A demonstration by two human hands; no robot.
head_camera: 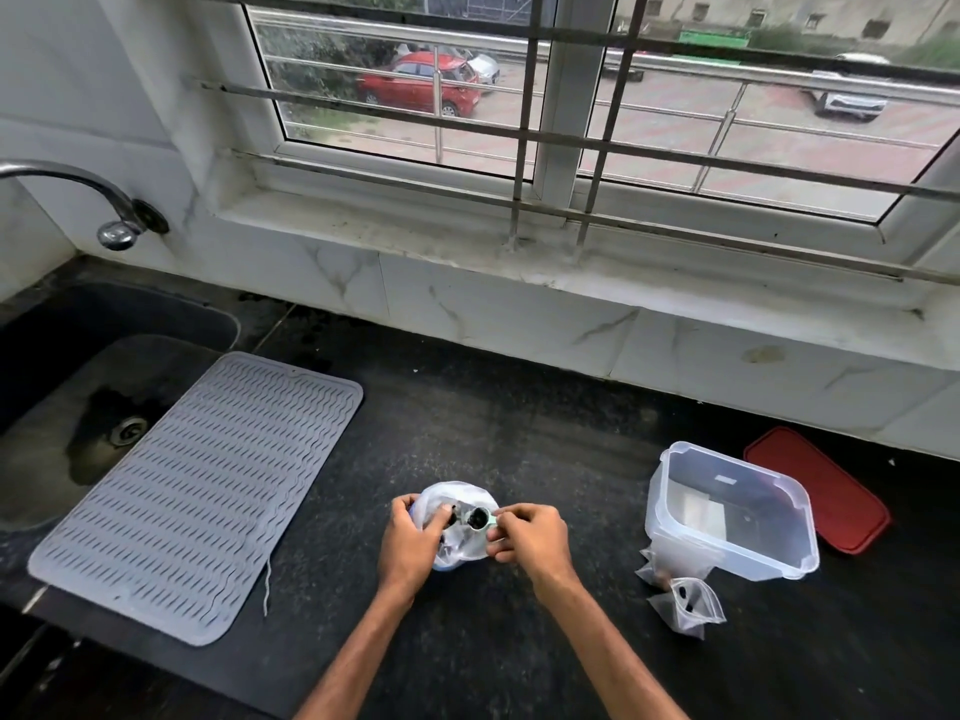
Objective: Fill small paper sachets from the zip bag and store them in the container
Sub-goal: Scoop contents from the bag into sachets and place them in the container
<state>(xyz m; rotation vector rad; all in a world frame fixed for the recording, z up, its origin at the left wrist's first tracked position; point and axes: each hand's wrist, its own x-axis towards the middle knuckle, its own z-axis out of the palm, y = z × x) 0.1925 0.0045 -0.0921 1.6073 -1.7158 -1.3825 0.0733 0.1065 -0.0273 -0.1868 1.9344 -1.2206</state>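
A clear zip bag (pixel 457 498) sits on the black counter, held open between both hands. My left hand (pixel 410 543) grips its left side. My right hand (pixel 530 537) pinches a small pale sachet (pixel 480 518) with a dark opening at the bag's mouth. Dark contents show inside the sachet; what they are I cannot tell. A clear plastic container (pixel 727 511) stands open to the right, tilted toward me. Its red lid (pixel 821 488) lies flat behind it. A small filled plastic pouch (pixel 688 608) lies in front of the container.
A grey ribbed silicone mat (pixel 197 491) lies at the left, partly over the dark sink (pixel 62 407). A tap (pixel 104 200) juts out from the left wall. A tiled ledge and barred window run along the back.
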